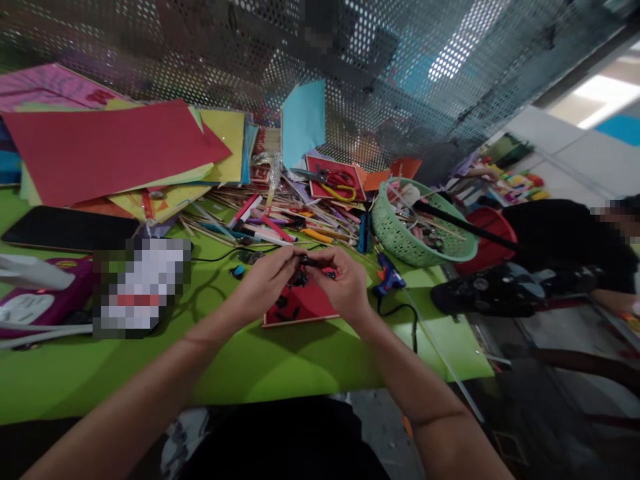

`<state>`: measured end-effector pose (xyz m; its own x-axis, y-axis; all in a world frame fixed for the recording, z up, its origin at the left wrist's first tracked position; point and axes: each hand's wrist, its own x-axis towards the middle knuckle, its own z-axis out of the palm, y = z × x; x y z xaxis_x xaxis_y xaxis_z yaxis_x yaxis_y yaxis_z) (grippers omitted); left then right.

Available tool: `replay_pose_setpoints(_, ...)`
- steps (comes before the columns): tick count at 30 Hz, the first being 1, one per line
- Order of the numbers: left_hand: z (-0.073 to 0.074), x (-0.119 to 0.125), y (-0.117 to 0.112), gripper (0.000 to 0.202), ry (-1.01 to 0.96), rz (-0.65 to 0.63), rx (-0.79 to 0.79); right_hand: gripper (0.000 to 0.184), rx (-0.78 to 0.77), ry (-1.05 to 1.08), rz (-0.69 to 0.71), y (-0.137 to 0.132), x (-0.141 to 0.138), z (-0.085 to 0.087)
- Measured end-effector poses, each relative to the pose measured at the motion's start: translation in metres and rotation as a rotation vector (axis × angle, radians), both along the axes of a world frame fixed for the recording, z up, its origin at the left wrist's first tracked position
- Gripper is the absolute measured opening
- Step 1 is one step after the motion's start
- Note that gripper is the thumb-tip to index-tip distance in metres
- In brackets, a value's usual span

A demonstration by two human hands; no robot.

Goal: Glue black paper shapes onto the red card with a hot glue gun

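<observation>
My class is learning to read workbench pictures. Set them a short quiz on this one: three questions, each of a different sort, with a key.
1. Multiple choice. What is the main colour of the glue gun on the table?
a) yellow
b) blue
c) white

2. True or false. The left hand and the right hand hold a small dark piece between them, above a red board.

3. Fill the gap. From the wearer's viewpoint, the green basket stands to the ____ of the pile of coloured paper.

Key: 1. b; 2. true; 3. right
</observation>
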<state>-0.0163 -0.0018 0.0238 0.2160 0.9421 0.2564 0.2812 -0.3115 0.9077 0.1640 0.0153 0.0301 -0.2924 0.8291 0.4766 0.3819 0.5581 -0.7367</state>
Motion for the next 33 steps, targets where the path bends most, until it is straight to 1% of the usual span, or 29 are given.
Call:
replay_pose_setpoints(3, 0.002, 0.0, 0.001, 0.025, 0.05, -0.007, -0.032, 0.016, -0.003, -0.026, 0.018, 0.002, 0.001, -0.002)
replay_pose_setpoints(7, 0.0, 0.0, 0.003, 0.022, 0.091, -0.003, -0.05, 0.016, 0.078, -0.122, 0.028, 0.0, 0.0, -0.005)
replay_pose_setpoints(11, -0.002, 0.001, 0.003, 0.021, 0.12, 0.002, -0.037, 0.013, 0.129, -0.159, 0.019, -0.002, 0.0, -0.006)
replay_pose_setpoints(14, -0.002, 0.002, 0.001, 0.022, 0.151, 0.021, -0.023, 0.015, 0.11, -0.142, 0.019, -0.002, 0.0, -0.006)
replay_pose_setpoints(18, -0.002, 0.003, -0.001, 0.023, 0.183, 0.049, -0.008, 0.014, 0.041, -0.085, 0.012, -0.002, -0.001, -0.005)
replay_pose_setpoints(22, 0.0, 0.002, -0.001, 0.023, 0.167, 0.041, -0.003, 0.015, -0.011, -0.032, 0.008, -0.001, -0.002, -0.006)
replay_pose_setpoints(27, 0.0, 0.001, 0.001, 0.018, 0.097, 0.021, -0.048, 0.016, 0.036, -0.078, 0.03, 0.0, -0.001, -0.012)
replay_pose_setpoints(33, -0.002, 0.004, -0.001, 0.018, 0.102, 0.046, -0.017, 0.016, 0.034, -0.082, 0.031, 0.0, -0.001, -0.015)
